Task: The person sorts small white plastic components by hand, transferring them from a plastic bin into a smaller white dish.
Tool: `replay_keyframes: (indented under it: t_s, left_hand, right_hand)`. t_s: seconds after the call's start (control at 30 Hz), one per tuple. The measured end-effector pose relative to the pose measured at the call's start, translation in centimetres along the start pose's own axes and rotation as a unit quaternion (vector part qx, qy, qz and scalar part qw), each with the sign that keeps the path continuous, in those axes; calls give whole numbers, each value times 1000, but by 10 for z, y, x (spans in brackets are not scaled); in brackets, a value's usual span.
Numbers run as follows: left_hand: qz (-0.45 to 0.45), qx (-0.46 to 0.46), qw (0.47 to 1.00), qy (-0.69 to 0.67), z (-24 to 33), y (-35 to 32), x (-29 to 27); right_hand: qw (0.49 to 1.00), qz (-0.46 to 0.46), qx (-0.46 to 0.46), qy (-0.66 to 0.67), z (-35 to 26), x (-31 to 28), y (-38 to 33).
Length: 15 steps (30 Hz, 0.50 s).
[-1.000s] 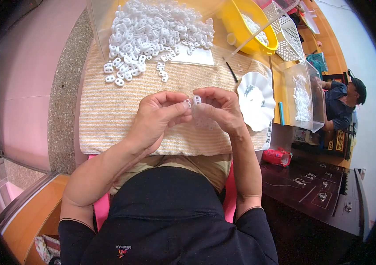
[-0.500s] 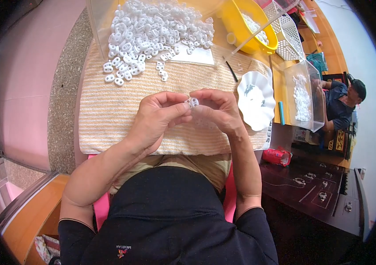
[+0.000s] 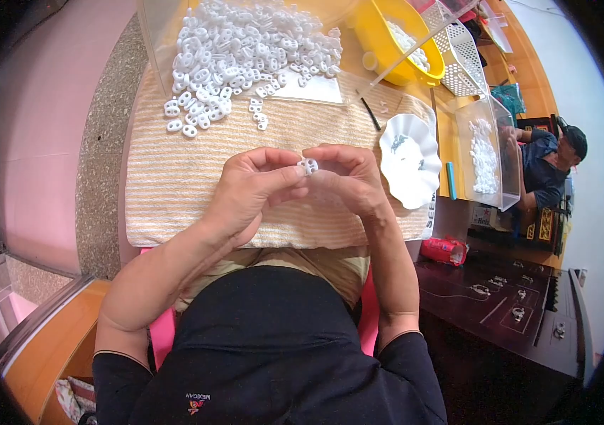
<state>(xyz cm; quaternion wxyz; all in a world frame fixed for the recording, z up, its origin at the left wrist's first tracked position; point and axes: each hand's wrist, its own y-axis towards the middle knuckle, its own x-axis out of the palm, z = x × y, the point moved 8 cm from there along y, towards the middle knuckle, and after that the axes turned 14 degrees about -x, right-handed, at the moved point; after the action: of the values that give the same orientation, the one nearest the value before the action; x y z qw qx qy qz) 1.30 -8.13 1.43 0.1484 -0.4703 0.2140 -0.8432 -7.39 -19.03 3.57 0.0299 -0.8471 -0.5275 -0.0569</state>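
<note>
Between the fingertips of both hands, over the near middle of the towel, is a small white plastic piece with holes [image 3: 308, 166]. My left hand [image 3: 252, 185] pinches it from the left with thumb and forefinger. From the right, my right hand [image 3: 353, 178] grips it the same way, its thumb along the near side. Part of the piece is hidden by my fingers. Beyond my hands lies a large heap of similar two-holed white pieces [image 3: 245, 49], with several loose ones [image 3: 259, 113] on the striped towel [image 3: 167, 191].
A white wavy-rimmed dish [image 3: 422, 185] with small dark bits stands right of my hands, near a black stick [image 3: 371, 113] and a blue stick [image 3: 451, 180]. Farther off are a yellow basin [image 3: 373, 35], a clear box [image 3: 507, 185] of white pieces, and a seated person [image 3: 546, 163].
Both hands stay in nearly the same place. The white piece has turned slightly between my fingertips.
</note>
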Motion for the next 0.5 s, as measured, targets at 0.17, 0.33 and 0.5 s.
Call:
replay_keyframes:
  t_s: [0.17,0.33,0.5]
  left_hand:
    - [-13,-15,1000,-23,-1,0,1]
    - [-29,-27,999,-36,-1,1,4]
    - [-65,-37,996,-50,-1,0,8]
  right_hand:
    - [1000,9,-6,14,2,-1,-1]
    - [999,19,-12,48,3,-1,-1]
    - [994,-2,-82,76,-9,7,1]
